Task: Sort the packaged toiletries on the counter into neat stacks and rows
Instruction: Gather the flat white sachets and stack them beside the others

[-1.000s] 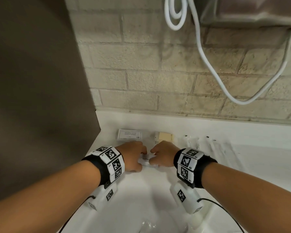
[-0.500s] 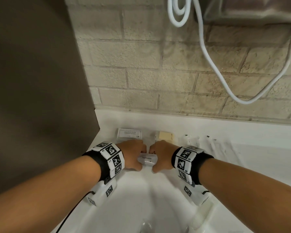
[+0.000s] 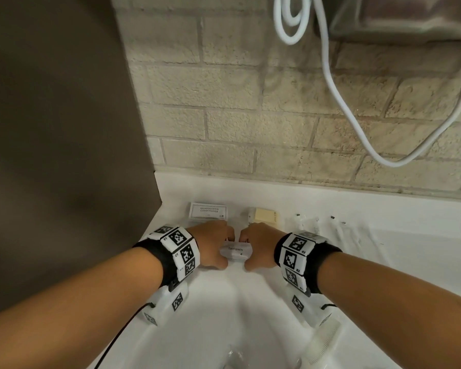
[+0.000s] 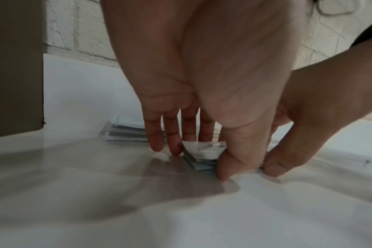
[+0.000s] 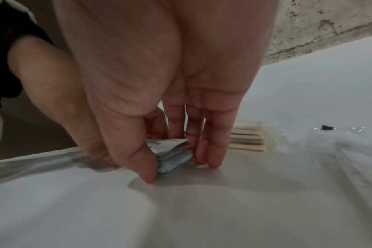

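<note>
A small stack of white toothpaste packets (image 3: 235,252) lies on the white counter (image 3: 383,209) just behind the sink rim. My left hand (image 3: 218,247) pinches its left end, thumb in front and fingers behind. My right hand (image 3: 254,247) pinches the right end the same way. In the left wrist view the left thumb (image 4: 229,166) and fingers (image 4: 159,142) bracket the stack (image 4: 202,156). The right wrist view shows the right thumb (image 5: 146,167) and fingers (image 5: 208,151) around the stack (image 5: 172,157).
A stack of shampoo-with-conditioner packets (image 3: 207,211) sits behind on the left, and cream soap bars (image 3: 264,215) behind on the right. Clear-wrapped items (image 3: 309,225) lie further right. The sink basin (image 3: 224,328) is below, with a wrapped comb (image 3: 322,342) on its right rim. A brown wall (image 3: 51,129) stands at the left.
Both hands stay on the toothpaste stack. Their thumbs have come down onto its front edge and the hands have closed in slightly.
</note>
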The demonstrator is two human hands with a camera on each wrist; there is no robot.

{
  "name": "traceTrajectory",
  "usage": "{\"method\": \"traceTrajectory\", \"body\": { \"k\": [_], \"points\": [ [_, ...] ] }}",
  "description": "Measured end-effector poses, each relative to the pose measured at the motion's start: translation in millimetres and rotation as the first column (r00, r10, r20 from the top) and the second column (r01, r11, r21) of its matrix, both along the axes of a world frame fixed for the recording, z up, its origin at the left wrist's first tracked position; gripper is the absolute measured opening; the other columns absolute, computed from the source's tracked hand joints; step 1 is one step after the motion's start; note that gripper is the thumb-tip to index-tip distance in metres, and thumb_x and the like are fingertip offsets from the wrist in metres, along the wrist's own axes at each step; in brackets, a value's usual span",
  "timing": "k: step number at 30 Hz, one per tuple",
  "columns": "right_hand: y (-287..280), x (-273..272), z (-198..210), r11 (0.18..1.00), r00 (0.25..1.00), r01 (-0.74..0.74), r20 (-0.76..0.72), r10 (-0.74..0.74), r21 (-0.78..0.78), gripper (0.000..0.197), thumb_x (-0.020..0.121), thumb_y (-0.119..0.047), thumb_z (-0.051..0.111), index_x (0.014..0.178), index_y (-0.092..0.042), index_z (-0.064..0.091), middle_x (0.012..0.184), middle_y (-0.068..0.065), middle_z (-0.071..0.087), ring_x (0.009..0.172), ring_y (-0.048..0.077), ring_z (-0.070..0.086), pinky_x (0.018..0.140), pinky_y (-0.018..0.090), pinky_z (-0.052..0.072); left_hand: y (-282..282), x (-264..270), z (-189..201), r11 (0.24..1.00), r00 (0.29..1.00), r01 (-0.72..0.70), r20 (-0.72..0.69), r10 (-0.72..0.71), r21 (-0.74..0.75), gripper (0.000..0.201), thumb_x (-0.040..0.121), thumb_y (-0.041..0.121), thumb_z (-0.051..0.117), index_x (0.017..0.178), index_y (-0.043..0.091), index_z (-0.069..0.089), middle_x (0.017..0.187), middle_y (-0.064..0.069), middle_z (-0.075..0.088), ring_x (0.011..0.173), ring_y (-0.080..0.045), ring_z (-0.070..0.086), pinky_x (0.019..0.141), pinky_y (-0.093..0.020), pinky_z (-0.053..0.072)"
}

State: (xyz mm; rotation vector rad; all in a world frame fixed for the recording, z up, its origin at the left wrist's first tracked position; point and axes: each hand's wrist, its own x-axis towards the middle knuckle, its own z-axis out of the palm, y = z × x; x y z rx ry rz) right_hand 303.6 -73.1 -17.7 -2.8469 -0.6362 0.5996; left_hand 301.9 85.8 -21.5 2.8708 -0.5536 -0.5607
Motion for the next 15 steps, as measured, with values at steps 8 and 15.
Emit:
{"method": "traceTrajectory", "body": {
  "k": [8,15],
  "points": [
    [-5,9,24,0.998,0.999,0.040,0.003,-0.040,0.044,0.068,0.078,-0.038,0.069,0.138,-0.022,0.042,0.138,0.001,0.046,0.124,0.020,0.047,0.098,0.030,0.042,26,8,29,0.960,0.990,-0.096,0.073,0.119,-0.263,0.058,0.074,0.027,0.076,0.126,0.021,0.053,0.114,0.003,0.056,0.107,-0.015,0.056,0.093,-0.027,0.045],
    [30,44,51,0.966,0.974,0.216,0.030,-0.222,0.140,0.024,0.093,-0.024,0.049,0.076,-0.008,0.056,0.085,0.005,0.057,0.093,0.027,0.057,0.067,0.027,0.045,63,39,44,0.866,0.867,-0.426,0.154,0.473,-0.262,0.020,0.093,0.019,0.050,0.095,0.007,0.066,0.104,-0.010,0.062,0.107,-0.028,0.060,0.091,-0.033,0.046]
  ]
}}
